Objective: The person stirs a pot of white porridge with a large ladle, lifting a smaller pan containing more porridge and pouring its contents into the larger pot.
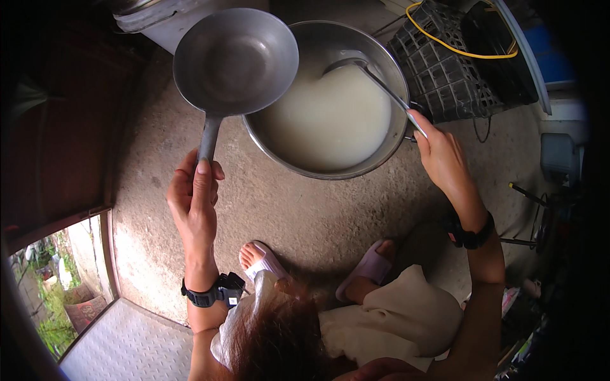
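My left hand [198,190] grips the handle of a grey metal pan [236,62]. The pan's bowl faces up, with no contents visible in it, and overlaps the left rim of a large metal pot [329,174] in this view. Cloudy off-white liquid [333,119] lies in the pot. In my right hand [441,152] is the handle of a metal ladle [350,63]. The ladle's head is at the far side of the pot, at the surface of the liquid and partly hidden.
A black plastic crate [429,76] with a yellow cord [452,50] stands right of the pot. A light-coloured container [157,24] is at the back left. Rough concrete floor [305,214] surrounds my slippers [369,266]. A textured metal plate [138,343] lies by the doorway.
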`<state>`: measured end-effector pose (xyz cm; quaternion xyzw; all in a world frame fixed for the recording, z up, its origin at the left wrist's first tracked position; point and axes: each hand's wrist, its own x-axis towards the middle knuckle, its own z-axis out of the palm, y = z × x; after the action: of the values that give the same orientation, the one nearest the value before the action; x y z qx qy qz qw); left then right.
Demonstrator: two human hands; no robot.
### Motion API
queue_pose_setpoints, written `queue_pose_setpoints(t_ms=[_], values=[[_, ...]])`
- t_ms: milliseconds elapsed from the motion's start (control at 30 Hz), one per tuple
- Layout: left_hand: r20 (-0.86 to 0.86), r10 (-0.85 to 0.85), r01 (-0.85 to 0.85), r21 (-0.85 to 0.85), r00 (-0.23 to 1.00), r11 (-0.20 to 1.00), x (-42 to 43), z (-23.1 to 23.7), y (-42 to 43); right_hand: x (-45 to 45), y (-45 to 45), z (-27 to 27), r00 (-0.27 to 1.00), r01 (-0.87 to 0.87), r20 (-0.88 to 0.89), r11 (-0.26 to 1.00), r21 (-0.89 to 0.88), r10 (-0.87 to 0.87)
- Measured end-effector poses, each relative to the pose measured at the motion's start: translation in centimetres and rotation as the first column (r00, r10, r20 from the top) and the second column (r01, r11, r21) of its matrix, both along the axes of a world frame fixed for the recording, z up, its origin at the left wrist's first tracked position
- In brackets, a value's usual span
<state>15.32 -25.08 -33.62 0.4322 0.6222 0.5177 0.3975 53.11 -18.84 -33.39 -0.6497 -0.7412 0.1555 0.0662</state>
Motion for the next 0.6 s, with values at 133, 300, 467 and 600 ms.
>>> queue_pose_setpoints(t_ms=[133,300,467,600], values=[[-0.002,-0.004,0.004,-0.005,1.000,1.000,-0.1,0.1,-0.1,0.5,-2.7,1.0,1.000,0.020,-0.020,0.999,-0.030,-0.021],[-0.021,-0.020,0.020,-0.011,1.000,1.000,-0.1,0.1,0.0,0.6,-5.7,2.9,0.992,0.055,-0.107,0.990,-0.130,-0.069],[-0.016,-0.022,0.022,-0.004,1.000,1.000,0.0,0.3,-0.1,0.3,-8.1,4.2,0.992,0.065,-0.093,0.976,-0.207,-0.086],[-0.023,-0.021,0.022,0.012,1.000,1.000,-0.1,0.3,-0.2,-0.1,-9.2,5.5,0.983,0.084,-0.133,0.950,-0.301,-0.129]])
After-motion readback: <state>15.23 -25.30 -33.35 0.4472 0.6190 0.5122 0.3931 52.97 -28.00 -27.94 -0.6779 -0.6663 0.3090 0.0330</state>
